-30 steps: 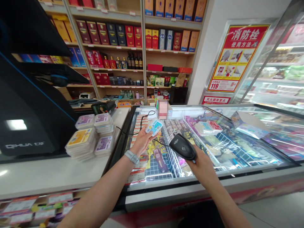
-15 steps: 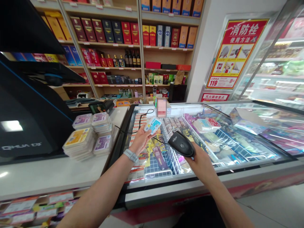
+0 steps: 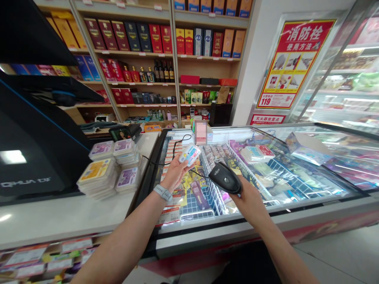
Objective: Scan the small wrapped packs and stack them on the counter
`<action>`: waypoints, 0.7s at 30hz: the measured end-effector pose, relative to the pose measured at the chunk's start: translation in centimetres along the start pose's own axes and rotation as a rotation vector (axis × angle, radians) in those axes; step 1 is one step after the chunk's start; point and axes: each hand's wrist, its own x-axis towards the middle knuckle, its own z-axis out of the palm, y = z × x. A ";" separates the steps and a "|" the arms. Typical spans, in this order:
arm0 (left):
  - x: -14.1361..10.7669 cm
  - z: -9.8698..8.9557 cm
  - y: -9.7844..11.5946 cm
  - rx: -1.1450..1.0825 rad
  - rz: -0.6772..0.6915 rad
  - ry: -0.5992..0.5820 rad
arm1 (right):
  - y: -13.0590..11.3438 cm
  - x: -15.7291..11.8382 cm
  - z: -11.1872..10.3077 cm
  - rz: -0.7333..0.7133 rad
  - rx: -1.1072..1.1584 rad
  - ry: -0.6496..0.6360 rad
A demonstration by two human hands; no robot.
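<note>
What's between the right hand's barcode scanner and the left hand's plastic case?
Nothing visible blocks the gap between the barcode scanner in the right hand and the plastic case in the left hand. A black cable leaves the barcode scanner and runs below the plastic case in this view.

Your left forearm (image 3: 127, 236) slants up over the freezer's (image 3: 213, 238) near left corner. Left hand (image 3: 174, 172) sits inside the left edge, thumb and fingers pinched. Your right forearm (image 3: 282, 248) crosses the near edge, angled inward. Right hand (image 3: 252, 200) is curled in a grip, fingers mostly hidden. Hands apart; left sits farther from the near edge.
</note>
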 end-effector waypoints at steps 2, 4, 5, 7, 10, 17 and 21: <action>0.0 0.0 0.0 -0.001 0.000 0.009 | 0.0 0.0 0.0 -0.001 -0.003 -0.003; 0.0 0.1 0.0 -0.003 -0.003 0.005 | 0.0 0.0 0.1 -0.001 -0.003 -0.005; 0.0 0.1 0.0 -0.004 -0.002 0.002 | 0.0 0.0 0.1 -0.002 -0.004 -0.004; 0.0 0.1 0.0 -0.003 -0.001 0.000 | 0.0 0.1 0.1 -0.001 -0.006 -0.001; 0.1 0.1 0.0 0.007 0.000 -0.007 | 0.0 0.1 0.1 -0.009 0.004 0.022; -0.1 -0.1 -0.3 0.025 -0.006 -0.007 | -0.1 -0.2 -0.1 -0.011 0.036 0.051; -0.2 0.2 -0.5 0.025 -0.027 0.013 | -0.1 -0.3 -0.1 0.013 0.043 0.049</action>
